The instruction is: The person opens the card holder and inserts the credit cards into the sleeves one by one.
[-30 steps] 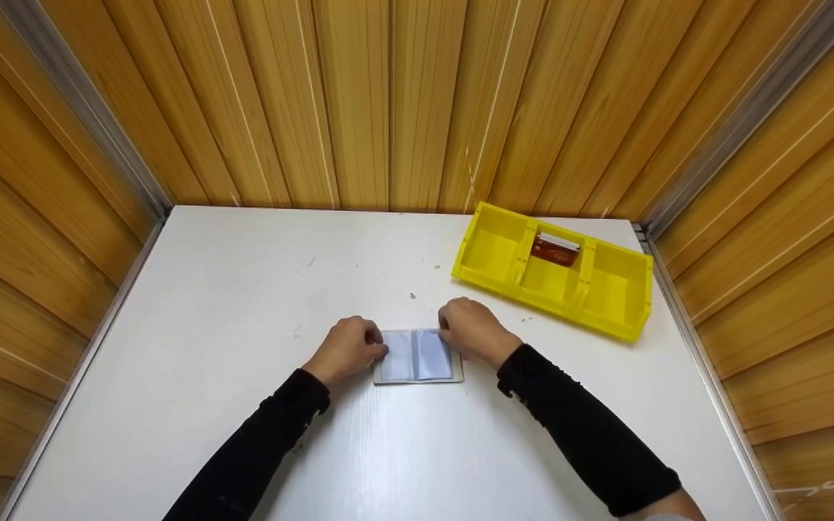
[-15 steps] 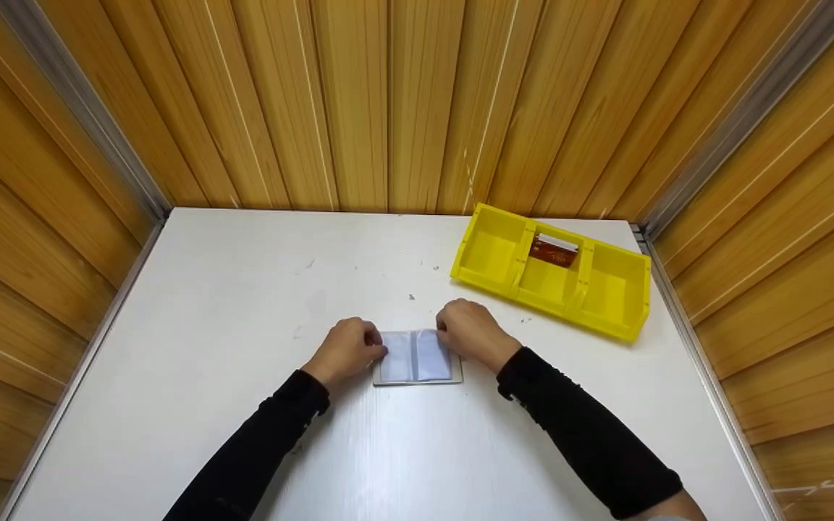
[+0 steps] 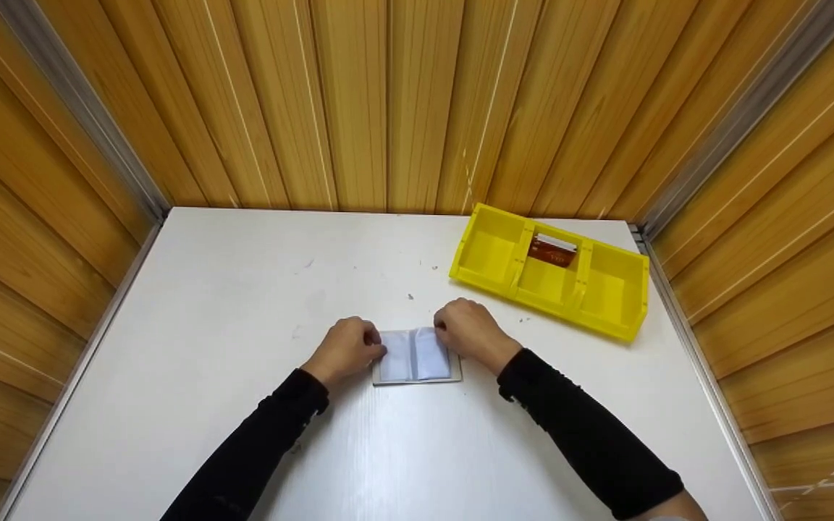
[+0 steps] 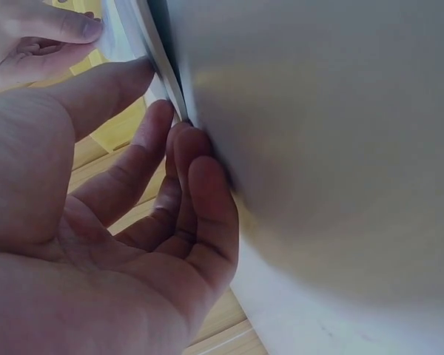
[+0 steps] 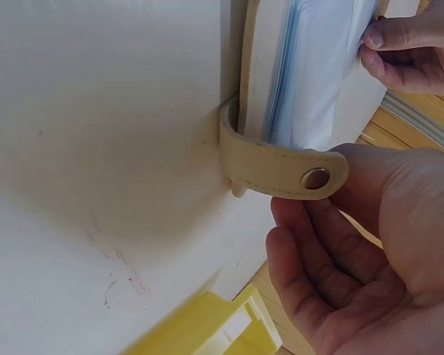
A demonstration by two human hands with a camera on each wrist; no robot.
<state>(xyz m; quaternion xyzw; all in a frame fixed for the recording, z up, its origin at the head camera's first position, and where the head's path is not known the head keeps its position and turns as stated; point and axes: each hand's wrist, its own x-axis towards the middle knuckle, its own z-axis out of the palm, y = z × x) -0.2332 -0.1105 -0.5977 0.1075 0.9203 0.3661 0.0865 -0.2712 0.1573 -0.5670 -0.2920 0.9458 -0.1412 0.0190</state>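
A card holder (image 3: 412, 356) lies spread on the white table, with clear plastic sleeves inside a beige cover. My left hand (image 3: 350, 349) holds its left edge; in the left wrist view the thumb (image 4: 107, 89) lies over the cover's edge, the fingers curled beside it. My right hand (image 3: 471, 329) is at the upper right corner, pinching the top sleeve (image 3: 431, 353), which bulges up slightly. In the right wrist view, a beige strap (image 5: 281, 166) with a metal snap (image 5: 315, 178) sticks out in front of the right fingers and hides the thumb's tip.
A yellow three-compartment tray (image 3: 551, 307) stands at the back right of the table (image 3: 243, 289). Dark red cards (image 3: 552, 251) with a white edge lean in its middle compartment. Wood-patterned walls (image 3: 359, 108) close off the back and both sides.
My right hand has shifted slightly left, and the top sleeve's upper right corner has moved and bulged with it. The left hand stays in place.
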